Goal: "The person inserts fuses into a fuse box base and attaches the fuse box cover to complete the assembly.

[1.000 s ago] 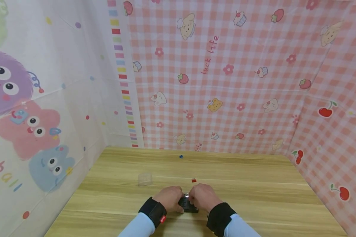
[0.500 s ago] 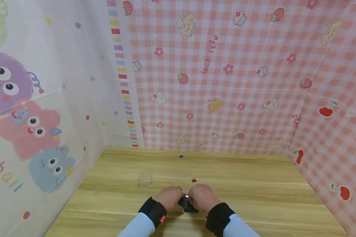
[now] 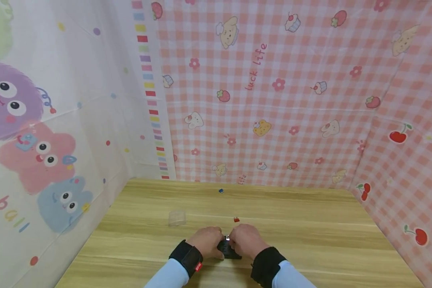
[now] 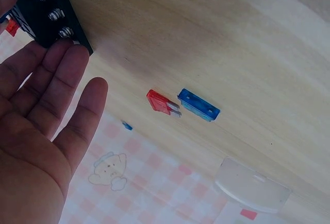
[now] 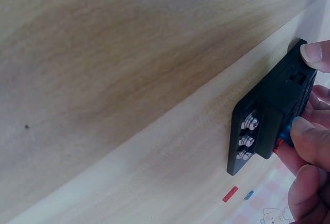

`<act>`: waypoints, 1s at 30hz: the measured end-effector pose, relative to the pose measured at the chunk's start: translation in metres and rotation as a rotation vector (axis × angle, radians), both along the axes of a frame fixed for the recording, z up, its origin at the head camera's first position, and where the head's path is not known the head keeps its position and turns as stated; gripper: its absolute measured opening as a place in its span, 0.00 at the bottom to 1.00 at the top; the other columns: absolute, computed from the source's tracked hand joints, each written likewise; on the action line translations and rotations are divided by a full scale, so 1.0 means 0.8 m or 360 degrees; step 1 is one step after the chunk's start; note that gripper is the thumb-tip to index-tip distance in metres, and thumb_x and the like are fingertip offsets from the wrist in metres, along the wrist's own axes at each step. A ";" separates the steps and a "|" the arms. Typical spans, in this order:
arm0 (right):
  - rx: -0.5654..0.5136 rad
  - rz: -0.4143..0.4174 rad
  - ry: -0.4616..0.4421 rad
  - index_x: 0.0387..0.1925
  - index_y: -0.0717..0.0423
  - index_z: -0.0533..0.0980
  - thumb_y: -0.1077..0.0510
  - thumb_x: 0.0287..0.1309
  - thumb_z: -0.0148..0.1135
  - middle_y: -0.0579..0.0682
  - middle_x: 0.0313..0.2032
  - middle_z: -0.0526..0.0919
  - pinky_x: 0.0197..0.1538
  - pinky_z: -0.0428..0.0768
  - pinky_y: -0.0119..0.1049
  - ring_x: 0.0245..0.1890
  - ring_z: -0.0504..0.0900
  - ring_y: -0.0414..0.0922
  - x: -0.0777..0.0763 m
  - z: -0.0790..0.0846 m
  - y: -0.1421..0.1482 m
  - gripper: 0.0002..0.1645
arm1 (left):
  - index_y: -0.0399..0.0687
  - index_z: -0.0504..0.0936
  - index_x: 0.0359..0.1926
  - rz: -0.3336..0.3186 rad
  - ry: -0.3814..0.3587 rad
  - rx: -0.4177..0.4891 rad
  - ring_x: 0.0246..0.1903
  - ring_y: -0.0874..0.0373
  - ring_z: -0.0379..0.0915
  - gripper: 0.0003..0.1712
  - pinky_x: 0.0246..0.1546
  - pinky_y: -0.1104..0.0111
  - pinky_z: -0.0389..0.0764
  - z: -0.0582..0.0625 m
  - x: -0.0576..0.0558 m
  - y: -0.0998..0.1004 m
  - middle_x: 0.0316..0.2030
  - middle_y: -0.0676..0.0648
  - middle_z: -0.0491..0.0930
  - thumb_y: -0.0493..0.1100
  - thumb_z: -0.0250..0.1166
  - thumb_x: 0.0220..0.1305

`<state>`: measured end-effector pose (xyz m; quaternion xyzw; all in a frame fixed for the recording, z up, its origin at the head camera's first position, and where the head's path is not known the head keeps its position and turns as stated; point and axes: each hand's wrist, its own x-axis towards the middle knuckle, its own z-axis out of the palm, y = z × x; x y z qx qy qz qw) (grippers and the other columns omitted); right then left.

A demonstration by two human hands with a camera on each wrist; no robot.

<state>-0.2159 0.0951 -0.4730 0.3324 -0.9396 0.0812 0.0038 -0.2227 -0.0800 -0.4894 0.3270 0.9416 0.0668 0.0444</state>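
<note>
A black fuse block with silver screw terminals along its side lies in front of me. My left hand grips it at the left, fingertips against its edge in the left wrist view. My right hand is over its other side. There, the right wrist view shows the thumb and index finger pinching a blue blade fuse at the block, partly hidden by the fingertips. Beside it a bit of a red fuse shows at the block. Loose on the table are a red blade fuse and a blue blade fuse.
A clear plastic cover lies on the wooden table, left of the hands. Another blue fuse is farther back. Patterned cloths hang behind and at both sides.
Both hands stay at the fuse block, almost still. The head view shifts very slightly; the loose fuses and the cover keep their places.
</note>
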 end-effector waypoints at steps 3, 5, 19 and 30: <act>0.0003 0.0014 0.0013 0.19 0.48 0.82 0.63 0.50 0.74 0.35 0.21 0.77 0.31 0.70 0.31 0.23 0.68 0.36 0.000 0.000 -0.001 0.11 | 0.50 0.88 0.34 0.0000 0.0009 0.0011 0.27 0.67 0.66 0.18 0.33 0.73 0.71 -0.001 0.000 0.000 0.28 0.58 0.73 0.53 0.81 0.44; 0.0011 0.0019 0.0021 0.19 0.48 0.82 0.63 0.49 0.74 0.35 0.20 0.77 0.31 0.70 0.31 0.23 0.68 0.35 0.000 0.000 -0.002 0.10 | 0.49 0.88 0.34 0.0006 -0.0001 0.0009 0.27 0.67 0.66 0.18 0.33 0.73 0.71 -0.001 0.000 0.000 0.28 0.57 0.73 0.53 0.81 0.44; -0.0021 -0.0030 -0.0061 0.23 0.49 0.85 0.63 0.51 0.74 0.37 0.23 0.81 0.35 0.73 0.33 0.25 0.71 0.36 -0.001 -0.001 0.000 0.07 | 0.50 0.88 0.34 0.0030 -0.0016 0.0006 0.27 0.67 0.66 0.18 0.34 0.73 0.71 0.000 0.000 0.001 0.28 0.58 0.74 0.53 0.81 0.44; -0.0041 -0.0014 -0.0032 0.23 0.50 0.86 0.63 0.49 0.75 0.37 0.25 0.83 0.36 0.75 0.34 0.27 0.74 0.35 0.003 0.003 0.000 0.06 | 0.48 0.88 0.34 0.0030 -0.0062 0.0006 0.27 0.67 0.66 0.18 0.34 0.73 0.71 0.006 0.001 0.000 0.28 0.58 0.74 0.52 0.81 0.45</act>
